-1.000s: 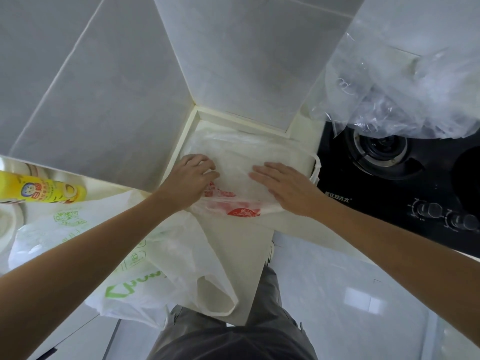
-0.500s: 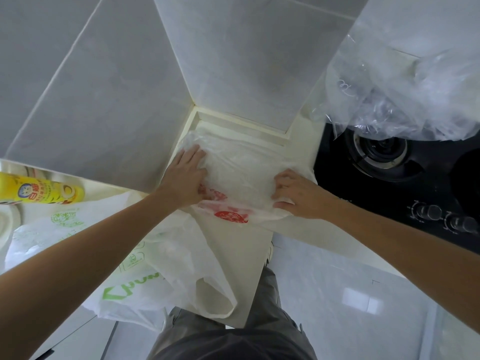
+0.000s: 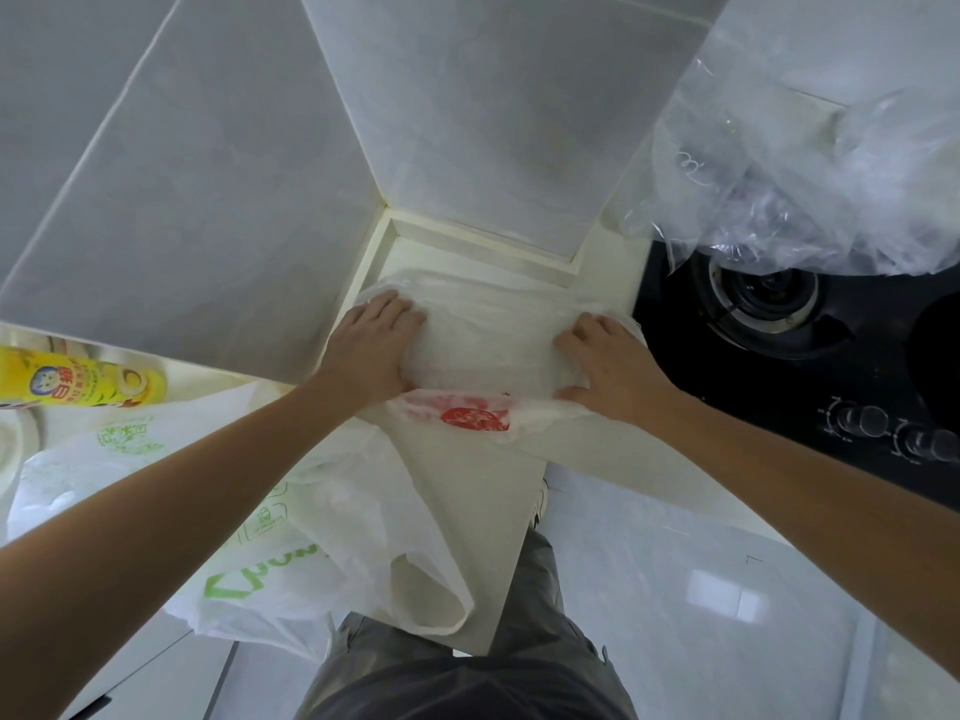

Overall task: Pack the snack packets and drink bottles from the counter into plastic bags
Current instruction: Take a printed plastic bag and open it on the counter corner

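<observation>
1. Red-printed plastic bag: white, thin film, lying on the counter in the tiled corner, just left of the stove. Judged very light, limp and slippery; it will crumple, cling and slide rather than hold shape. Whether anything is inside cannot be told.
2. Left hand: palm down on the bag's end farther from the stove, fingers fairly straight, pressing the film.
3. Right hand: on the bag's stove-side end, fingers curled and gathering the film.
4. Suggested hold: pinch a single layer at the mouth or handles with each hand and draw apart; a flat palm will only slide the layers together.
5. Green-printed plastic bag: white, limp, left of the stove beyond the first bag, draping over the counter edge. Untouched.
6. Yellow bottle: lying on its side, far left of the stove, well apart from both hands. Judged rigid, liable to roll.
7. Clear plastic sheeting: crumpled, over the stove's rear.
</observation>
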